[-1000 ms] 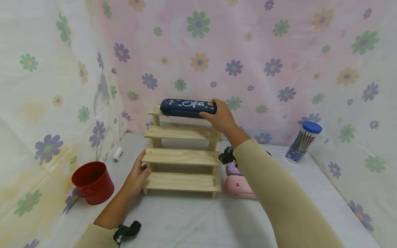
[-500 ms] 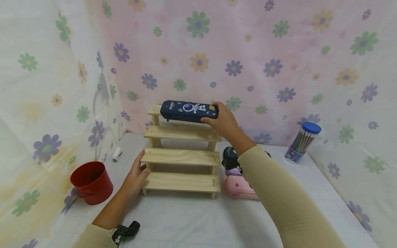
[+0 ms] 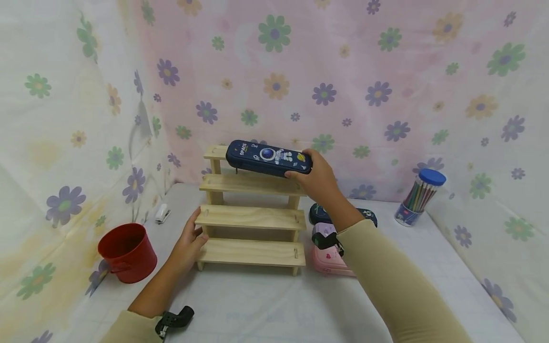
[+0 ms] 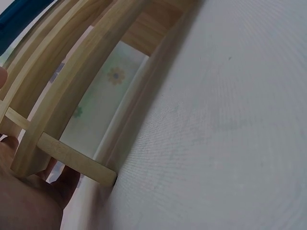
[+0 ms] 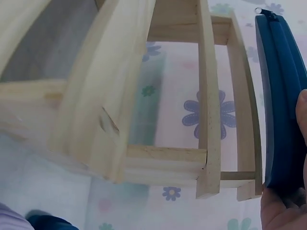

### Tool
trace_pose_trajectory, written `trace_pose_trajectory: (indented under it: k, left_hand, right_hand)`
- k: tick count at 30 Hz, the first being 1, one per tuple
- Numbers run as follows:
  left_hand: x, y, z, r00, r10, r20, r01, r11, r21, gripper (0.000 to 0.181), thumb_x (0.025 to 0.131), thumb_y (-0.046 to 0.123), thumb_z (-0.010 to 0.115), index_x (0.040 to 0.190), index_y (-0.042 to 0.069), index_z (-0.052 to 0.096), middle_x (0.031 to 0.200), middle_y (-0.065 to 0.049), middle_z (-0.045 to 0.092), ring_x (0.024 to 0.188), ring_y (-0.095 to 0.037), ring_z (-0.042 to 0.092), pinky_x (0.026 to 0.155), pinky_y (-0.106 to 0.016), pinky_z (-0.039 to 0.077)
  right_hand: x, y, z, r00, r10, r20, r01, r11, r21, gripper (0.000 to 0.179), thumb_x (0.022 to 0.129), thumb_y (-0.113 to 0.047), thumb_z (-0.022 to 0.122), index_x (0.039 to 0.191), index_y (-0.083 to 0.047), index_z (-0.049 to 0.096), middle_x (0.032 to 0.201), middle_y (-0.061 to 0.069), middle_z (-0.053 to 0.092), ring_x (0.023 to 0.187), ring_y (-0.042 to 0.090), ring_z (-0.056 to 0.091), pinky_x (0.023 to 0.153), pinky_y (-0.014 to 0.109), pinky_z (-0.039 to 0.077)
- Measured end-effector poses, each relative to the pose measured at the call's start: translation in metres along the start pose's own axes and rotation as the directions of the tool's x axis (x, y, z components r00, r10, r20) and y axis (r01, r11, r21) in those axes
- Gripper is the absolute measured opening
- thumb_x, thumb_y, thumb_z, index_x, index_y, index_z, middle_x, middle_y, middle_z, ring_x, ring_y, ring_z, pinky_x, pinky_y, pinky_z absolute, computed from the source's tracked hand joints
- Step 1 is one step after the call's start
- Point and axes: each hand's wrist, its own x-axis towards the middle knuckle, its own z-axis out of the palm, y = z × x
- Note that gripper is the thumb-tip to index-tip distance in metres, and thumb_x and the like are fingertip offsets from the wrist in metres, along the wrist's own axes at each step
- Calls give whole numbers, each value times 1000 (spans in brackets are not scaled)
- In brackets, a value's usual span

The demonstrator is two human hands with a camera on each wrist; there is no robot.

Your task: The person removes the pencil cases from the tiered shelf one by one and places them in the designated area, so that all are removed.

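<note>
My right hand grips the right end of a dark blue pencil case with an astronaut print. The case is in the air over the upper steps of a four-tier wooden display rack, tilted down to the right. In the right wrist view the zipped edge of the pencil case shows beside the rack's top shelf. My left hand holds the left side of the rack around its lower tiers. In the left wrist view its fingers reach behind the rack's end.
A red bucket and a white stapler stand on the left. Right of the rack lie a navy case, a purple case and a pink case. Further right is a blue-lidded tub of pencils. Flowered cloth hangs behind.
My right hand has shifted right and slightly down with the pencil case, which has tipped to show more of its printed lid. The left hand and rack stay put.
</note>
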Motion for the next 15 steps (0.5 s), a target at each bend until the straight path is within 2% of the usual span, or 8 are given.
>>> trace_pose_trajectory:
  k: [10, 15]
  left_hand:
    - [0, 0, 0, 1000, -3, -18, 3, 1000, 17, 77, 108, 2, 41, 170, 27, 2, 176, -15, -2, 157, -54, 12, 119, -73, 21]
    - [0, 0, 0, 1000, -2, -16, 2, 1000, 29, 77, 109, 3, 41, 170, 27, 2, 176, -14, -2, 157, -54, 13, 119, -73, 21]
  right_hand:
    - [-35, 11, -5, 1000, -1, 10, 0, 998, 61, 92, 85, -52, 83, 157, -16, 40, 150, 13, 53, 132, 34, 55, 106, 53, 49]
    - [-53, 26, -8, 999, 43, 31, -45, 996, 79, 93, 85, -53, 83, 158, -17, 39, 149, 13, 52, 130, 34, 57, 104, 53, 51]
